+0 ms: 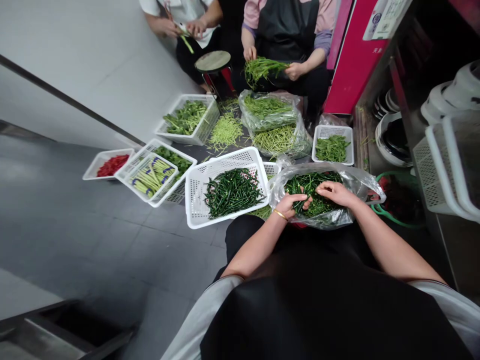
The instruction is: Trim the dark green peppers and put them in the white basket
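My left hand [290,204], with a gold bracelet at its wrist, is closed around several long dark green chili peppers [300,204] over an open clear plastic bag [360,181]. Just to its right, my right hand [335,193] has its fingers pinched together above the bag's contents; whatever they hold is too small to make out. More dark green peppers [318,179] fill the bag between both hands. Left of the bag, a white perforated basket [195,200] holds a loose heap of the same peppers [233,194].
Two people sit opposite; one pair of hands [294,70] holds leafy green stems, another [195,29] a stalk. Around the floor stand a bag of cut stems [275,139], baskets of greens [332,148], bundled stalks [152,176], red peppers [112,164] and a stool [212,60]. Shelving [431,175] borders the right.
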The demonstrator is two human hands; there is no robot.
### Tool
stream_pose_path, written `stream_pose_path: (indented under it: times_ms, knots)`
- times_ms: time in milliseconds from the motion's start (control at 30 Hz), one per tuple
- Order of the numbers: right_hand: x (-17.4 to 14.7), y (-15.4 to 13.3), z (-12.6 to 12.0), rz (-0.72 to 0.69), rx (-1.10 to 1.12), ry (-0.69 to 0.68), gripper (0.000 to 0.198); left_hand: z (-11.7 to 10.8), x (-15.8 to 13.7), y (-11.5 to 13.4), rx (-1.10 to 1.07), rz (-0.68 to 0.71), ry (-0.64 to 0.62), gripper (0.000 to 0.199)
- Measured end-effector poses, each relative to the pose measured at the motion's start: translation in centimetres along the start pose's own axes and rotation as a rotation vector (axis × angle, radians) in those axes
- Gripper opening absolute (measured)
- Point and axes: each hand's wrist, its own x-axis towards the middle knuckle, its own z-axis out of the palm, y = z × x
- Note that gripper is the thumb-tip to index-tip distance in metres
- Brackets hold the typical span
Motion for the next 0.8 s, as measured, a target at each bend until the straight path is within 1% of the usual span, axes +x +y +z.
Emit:
stream_pose_path:
  times_ms: [67,167,200,233,300,367,433,500,533,600,667,733,800]
  knots:
    - [0.3,-0.1,-0.2,-0.059,-0.081,0.016,0.037,-0.1,0.1,-0.1,0.017,-0.026,-0.005,0.038]
    - [0.5,-0.6,0.8,-0.041,-0.054,0.007,0.033,-0.1,0.3,-0.4,0.032,-0.064,-0.013,0.039]
    - [0.4,-0.8,1.3,-0.047,-0.068,0.024,0.032,-0.1,0.4,-0.5,0.031,-0.065,-0.01,0.039]
    - [0.4,-1.0,1.7,-0.073,-0.108,0.071,0.031,0.0,0.4,-0.6,0.028,-0.058,0.001,0.038]
    - [0.2,-1.1,2.4,-0.171,-0.255,0.228,0.027,0.1,0.5,-0.6,0.026,-0.042,0.046,0.035]
    - [0.1,-0.8,2.4,-0.25,-0.424,0.373,0.023,0.2,0.5,-0.6,0.04,-0.027,0.114,0.031]
    - [0.2,-0.3,1.9,-0.23,-0.53,0.422,0.02,0.4,0.5,-0.4,0.076,-0.015,0.167,0.029]
    - [0.3,0.1,1.1,-0.135,-0.523,0.382,0.014,0.6,0.4,-0.3,0.119,0.013,0.187,0.028]
    - [0.3,0.3,0.8,-0.091,-0.464,0.331,0.019,0.6,0.3,-0.3,0.139,0.021,0.184,0.028]
    - [0.5,0.2,0.4,-0.044,-0.268,0.184,0.032,0.7,0.2,-0.2,0.17,0.019,0.171,0.029]
    - [0.7,-0.2,0.5,-0.026,-0.109,0.066,0.034,0.7,0.1,-0.2,0.189,-0.005,0.154,0.031]
    - [0.9,-0.9,1.0,-0.023,-0.093,0.038,0.031,0.6,0.0,-0.1,0.196,-0.024,0.153,0.032]
    - [1.1,-1.9,1.6,-0.064,-0.173,0.056,0.026,0.5,0.0,0.2,0.207,-0.029,0.158,0.033]
